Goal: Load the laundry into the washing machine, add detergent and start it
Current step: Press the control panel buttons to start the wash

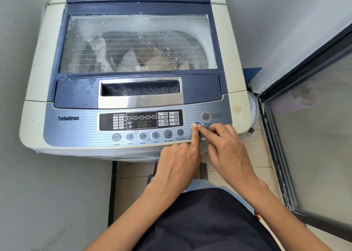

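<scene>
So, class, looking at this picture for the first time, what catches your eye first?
Both hands meet at the right end of the control panel: the left hand and right hand each put an index finger on the round Start/Pause button. Beyond them, the closed glass lid shows pale laundry in the drum.

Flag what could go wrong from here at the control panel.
Both the left hand and right hand have a fingertip on the start/pause button; a double press might start, then pause the cycle. The power button sits just above, so a slip could switch the washing machine off.
</scene>
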Demonstrator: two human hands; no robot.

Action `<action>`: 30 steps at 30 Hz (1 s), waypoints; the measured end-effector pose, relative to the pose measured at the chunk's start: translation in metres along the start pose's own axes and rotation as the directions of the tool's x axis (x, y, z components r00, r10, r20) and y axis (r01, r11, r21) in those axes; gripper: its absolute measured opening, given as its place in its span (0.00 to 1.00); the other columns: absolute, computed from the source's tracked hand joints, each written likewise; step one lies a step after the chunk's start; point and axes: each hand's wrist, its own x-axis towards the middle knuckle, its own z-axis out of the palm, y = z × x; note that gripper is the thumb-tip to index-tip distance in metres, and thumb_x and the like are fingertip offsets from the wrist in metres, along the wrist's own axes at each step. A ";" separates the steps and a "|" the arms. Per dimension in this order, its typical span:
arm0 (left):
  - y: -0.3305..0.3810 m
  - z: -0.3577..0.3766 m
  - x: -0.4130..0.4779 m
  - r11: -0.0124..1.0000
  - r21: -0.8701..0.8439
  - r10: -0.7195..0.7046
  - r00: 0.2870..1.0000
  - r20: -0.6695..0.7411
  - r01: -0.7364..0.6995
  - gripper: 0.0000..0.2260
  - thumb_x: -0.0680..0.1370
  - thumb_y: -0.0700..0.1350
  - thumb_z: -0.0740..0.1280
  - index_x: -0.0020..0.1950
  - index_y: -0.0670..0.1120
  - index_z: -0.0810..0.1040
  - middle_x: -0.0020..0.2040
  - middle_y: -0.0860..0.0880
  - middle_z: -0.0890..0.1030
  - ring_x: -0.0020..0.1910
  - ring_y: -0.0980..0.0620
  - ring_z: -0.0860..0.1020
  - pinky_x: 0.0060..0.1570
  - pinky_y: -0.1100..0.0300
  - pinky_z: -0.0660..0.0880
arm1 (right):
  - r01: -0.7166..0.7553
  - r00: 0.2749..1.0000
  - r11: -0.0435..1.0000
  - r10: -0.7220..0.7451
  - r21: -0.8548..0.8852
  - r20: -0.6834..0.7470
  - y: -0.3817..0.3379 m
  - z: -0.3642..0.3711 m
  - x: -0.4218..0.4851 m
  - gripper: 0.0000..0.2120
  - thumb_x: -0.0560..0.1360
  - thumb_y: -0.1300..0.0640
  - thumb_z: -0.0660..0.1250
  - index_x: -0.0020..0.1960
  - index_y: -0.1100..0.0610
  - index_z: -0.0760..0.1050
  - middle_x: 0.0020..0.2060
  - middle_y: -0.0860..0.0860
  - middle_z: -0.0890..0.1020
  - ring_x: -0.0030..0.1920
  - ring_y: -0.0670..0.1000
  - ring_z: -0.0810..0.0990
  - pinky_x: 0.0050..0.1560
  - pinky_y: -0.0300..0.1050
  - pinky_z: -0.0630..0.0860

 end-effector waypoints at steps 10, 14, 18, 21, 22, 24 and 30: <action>-0.009 -0.004 0.001 0.997 -0.050 0.052 0.999 0.008 -0.052 0.22 0.67 0.48 0.68 0.58 0.41 0.80 0.16 0.50 0.69 0.13 0.52 0.67 0.21 0.68 0.50 | -0.019 1.000 0.999 0.019 0.030 0.016 -0.005 -0.004 -0.001 0.22 0.69 0.68 0.64 0.61 0.55 0.75 0.42 0.51 0.76 0.44 0.54 0.74 0.37 0.49 0.78; -0.015 -0.004 0.000 0.983 -0.164 0.071 0.996 -0.046 -0.078 0.22 0.72 0.49 0.56 0.60 0.42 0.79 0.18 0.50 0.69 0.14 0.49 0.68 0.21 0.66 0.52 | -0.027 1.000 0.997 0.027 0.068 0.004 -0.008 -0.006 0.000 0.19 0.71 0.67 0.64 0.61 0.55 0.76 0.43 0.51 0.76 0.45 0.52 0.74 0.39 0.46 0.76; -0.024 -0.002 -0.002 0.954 -0.285 0.043 0.986 -0.162 -0.089 0.21 0.75 0.51 0.54 0.62 0.44 0.76 0.20 0.48 0.72 0.19 0.47 0.72 0.20 0.63 0.58 | -0.026 0.998 0.989 0.034 0.148 -0.050 -0.013 -0.008 0.007 0.16 0.74 0.64 0.61 0.59 0.56 0.77 0.46 0.50 0.78 0.47 0.50 0.74 0.43 0.43 0.74; -0.038 -0.009 -0.003 0.871 -0.490 -0.044 0.990 -0.134 -0.027 0.21 0.79 0.56 0.53 0.66 0.50 0.73 0.25 0.48 0.76 0.30 0.44 0.78 0.28 0.54 0.71 | -0.045 0.998 0.945 0.056 0.323 -0.025 -0.020 -0.009 0.016 0.15 0.75 0.63 0.60 0.58 0.55 0.78 0.47 0.49 0.78 0.49 0.49 0.76 0.48 0.40 0.74; -0.044 -0.012 -0.003 0.834 -0.551 -0.068 0.990 -0.127 -0.014 0.19 0.79 0.56 0.54 0.66 0.52 0.74 0.25 0.50 0.74 0.32 0.45 0.78 0.31 0.54 0.72 | -0.061 0.998 0.909 0.066 0.413 0.002 -0.023 -0.008 0.020 0.14 0.75 0.64 0.60 0.58 0.55 0.78 0.48 0.48 0.79 0.50 0.47 0.76 0.50 0.39 0.74; -0.059 -0.020 -0.002 0.785 -0.619 -0.083 0.984 -0.158 -0.033 0.16 0.79 0.55 0.57 0.62 0.52 0.77 0.26 0.55 0.71 0.33 0.49 0.77 0.33 0.56 0.71 | -0.102 0.995 0.823 0.084 0.559 0.057 -0.030 -0.007 0.029 0.14 0.75 0.66 0.61 0.57 0.54 0.78 0.49 0.47 0.80 0.52 0.45 0.78 0.52 0.37 0.75; -0.108 -0.031 0.006 0.682 -0.718 -0.053 0.969 -0.241 -0.141 0.15 0.80 0.52 0.58 0.54 0.47 0.82 0.46 0.53 0.80 0.45 0.59 0.77 0.45 0.65 0.72 | -0.209 0.975 0.550 0.058 0.808 0.212 -0.053 -0.001 0.059 0.11 0.78 0.62 0.61 0.58 0.62 0.77 0.53 0.53 0.82 0.55 0.47 0.80 0.57 0.41 0.76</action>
